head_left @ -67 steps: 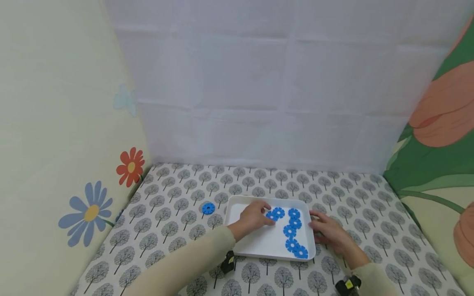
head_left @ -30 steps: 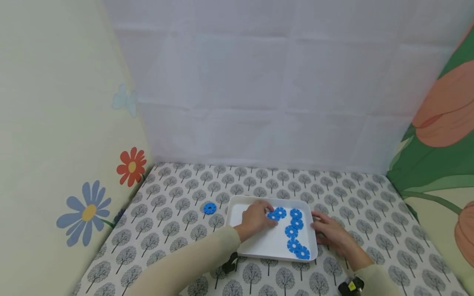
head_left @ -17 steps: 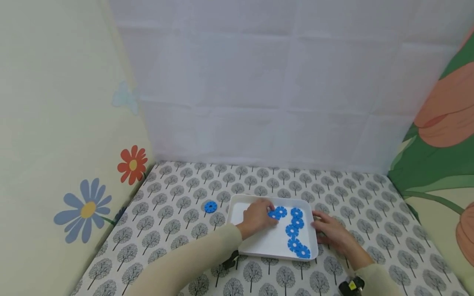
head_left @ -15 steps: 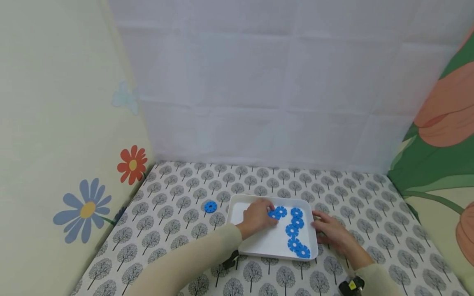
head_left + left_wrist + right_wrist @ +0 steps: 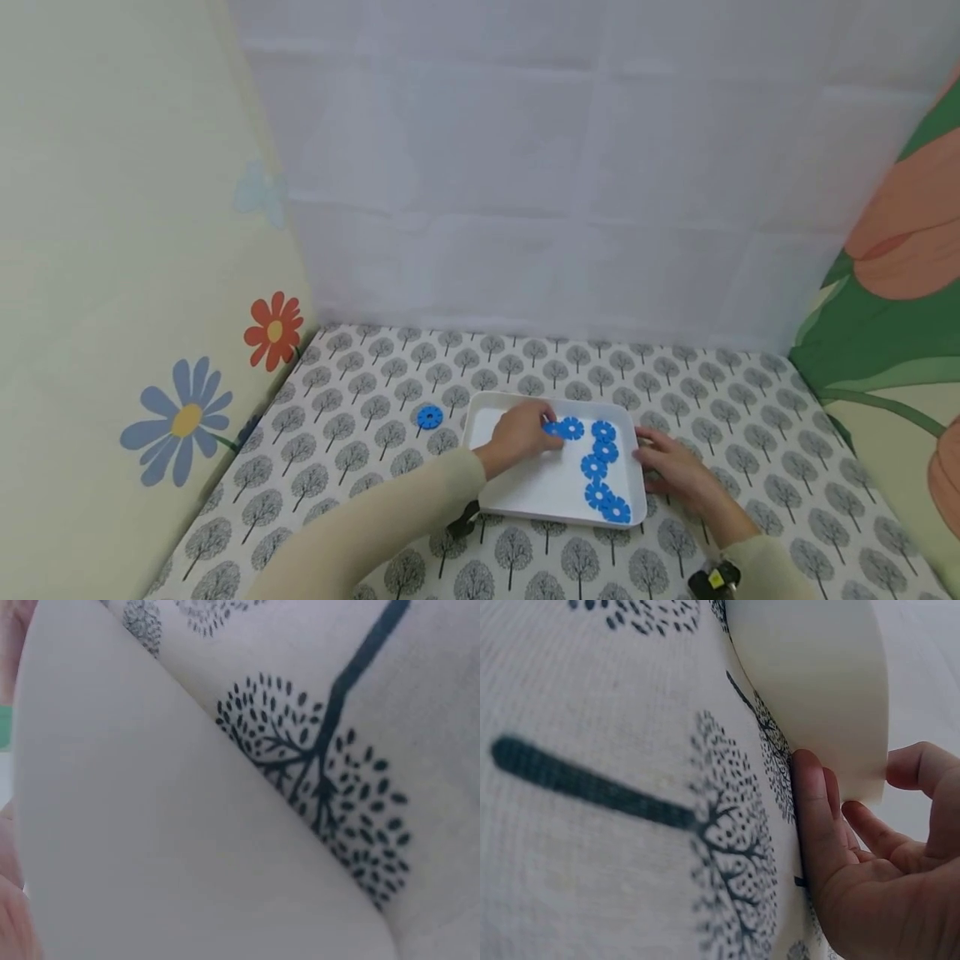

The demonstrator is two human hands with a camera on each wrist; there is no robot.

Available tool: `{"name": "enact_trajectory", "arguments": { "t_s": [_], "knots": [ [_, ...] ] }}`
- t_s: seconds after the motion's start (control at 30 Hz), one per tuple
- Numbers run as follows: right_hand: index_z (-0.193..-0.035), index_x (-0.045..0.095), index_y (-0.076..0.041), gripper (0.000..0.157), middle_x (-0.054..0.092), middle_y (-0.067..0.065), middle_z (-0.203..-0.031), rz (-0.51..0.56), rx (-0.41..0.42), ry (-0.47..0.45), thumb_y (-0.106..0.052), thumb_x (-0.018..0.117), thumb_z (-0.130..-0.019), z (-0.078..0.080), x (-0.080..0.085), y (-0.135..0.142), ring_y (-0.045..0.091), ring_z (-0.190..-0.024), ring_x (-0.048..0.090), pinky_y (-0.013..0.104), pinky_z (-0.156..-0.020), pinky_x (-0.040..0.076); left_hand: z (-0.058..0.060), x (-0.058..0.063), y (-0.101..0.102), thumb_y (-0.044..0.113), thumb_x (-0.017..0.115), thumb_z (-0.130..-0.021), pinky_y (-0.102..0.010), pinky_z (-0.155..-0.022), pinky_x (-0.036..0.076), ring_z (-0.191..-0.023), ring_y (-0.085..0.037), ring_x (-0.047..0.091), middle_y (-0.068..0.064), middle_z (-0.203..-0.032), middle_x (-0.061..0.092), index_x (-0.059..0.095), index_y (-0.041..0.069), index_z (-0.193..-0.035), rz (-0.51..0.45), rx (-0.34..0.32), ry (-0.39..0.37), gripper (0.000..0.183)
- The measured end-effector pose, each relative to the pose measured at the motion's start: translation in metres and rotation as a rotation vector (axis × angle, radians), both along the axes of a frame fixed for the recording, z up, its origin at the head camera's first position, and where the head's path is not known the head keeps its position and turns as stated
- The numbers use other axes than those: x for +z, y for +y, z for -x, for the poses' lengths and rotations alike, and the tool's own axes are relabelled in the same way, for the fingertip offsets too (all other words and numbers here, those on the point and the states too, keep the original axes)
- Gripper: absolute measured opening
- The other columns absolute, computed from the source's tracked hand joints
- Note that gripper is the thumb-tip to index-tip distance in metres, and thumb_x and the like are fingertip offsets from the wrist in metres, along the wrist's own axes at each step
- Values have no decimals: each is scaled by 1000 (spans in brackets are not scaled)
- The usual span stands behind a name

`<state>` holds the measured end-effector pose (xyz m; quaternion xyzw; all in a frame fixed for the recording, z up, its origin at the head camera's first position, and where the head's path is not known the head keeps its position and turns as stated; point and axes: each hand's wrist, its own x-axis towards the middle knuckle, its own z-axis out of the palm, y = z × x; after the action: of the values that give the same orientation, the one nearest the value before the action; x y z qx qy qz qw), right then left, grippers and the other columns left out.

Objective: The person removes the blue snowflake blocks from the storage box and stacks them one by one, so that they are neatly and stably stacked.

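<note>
In the head view, my left hand [image 5: 517, 435] reaches over the white tray [image 5: 525, 493] and pinches a blue snowflake disc [image 5: 552, 428] between thumb and fingers. That disc meets another blue disc [image 5: 572, 428] on its right, and my hand hides part of it. Several more blue discs [image 5: 594, 467] form a winding line down the tray's right side. My right hand [image 5: 675, 471] grips the tray's right edge. From the right wrist, this hand [image 5: 877, 885] shows fingers against the outer wall [image 5: 825, 690] and one fingertip at the rim. The left wrist view shows mostly tray wall [image 5: 165, 810].
One loose blue disc [image 5: 430, 417] lies on the tree-print tablecloth [image 5: 360, 458], left of the tray. A white sheet [image 5: 525, 167] hangs behind the table. Painted walls with flowers [image 5: 186, 421] stand at both sides.
Over the last two seconds my left fingers have drawn closer about the disc. The view has shifted slightly; the tray, the other discs and my right hand keep their places.
</note>
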<state>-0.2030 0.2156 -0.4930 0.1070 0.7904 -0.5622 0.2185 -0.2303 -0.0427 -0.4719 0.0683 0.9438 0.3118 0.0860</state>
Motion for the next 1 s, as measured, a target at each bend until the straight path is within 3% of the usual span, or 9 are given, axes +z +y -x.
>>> {"name": "enact_trajectory", "arguments": {
  "t_s": [0.3, 0.67, 1.0],
  "knots": [
    [-155, 36, -7, 63, 57, 25, -135, -15, -8, 21, -19, 58, -97, -4, -3, 1, 28, -103, 66, 42, -81, 59, -9, 5, -12, 33, 87, -78, -29, -67, 50, -74, -10, 57, 3, -92, 65, 70, 12, -107, 2, -27, 17, 39],
    [-154, 37, -7, 63, 60, 23, -130, -1, -1, 43, -19, 58, -96, -4, -5, -1, 27, -100, 65, 42, -80, 59, -6, 9, -33, 38, 85, -79, -27, -71, 52, -83, -11, 60, 2, -102, 69, 70, 15, -111, 63, -106, 84, 42],
    [-153, 38, -6, 62, 60, 23, -129, -18, 2, 75, -19, 57, -96, -4, -5, -1, 26, -99, 65, 42, -79, 59, -8, 24, -56, 33, 85, -81, -32, -76, 54, -88, -14, 61, 1, -103, 68, 69, 13, -113, 103, -88, 160, 41]
  ]
}}
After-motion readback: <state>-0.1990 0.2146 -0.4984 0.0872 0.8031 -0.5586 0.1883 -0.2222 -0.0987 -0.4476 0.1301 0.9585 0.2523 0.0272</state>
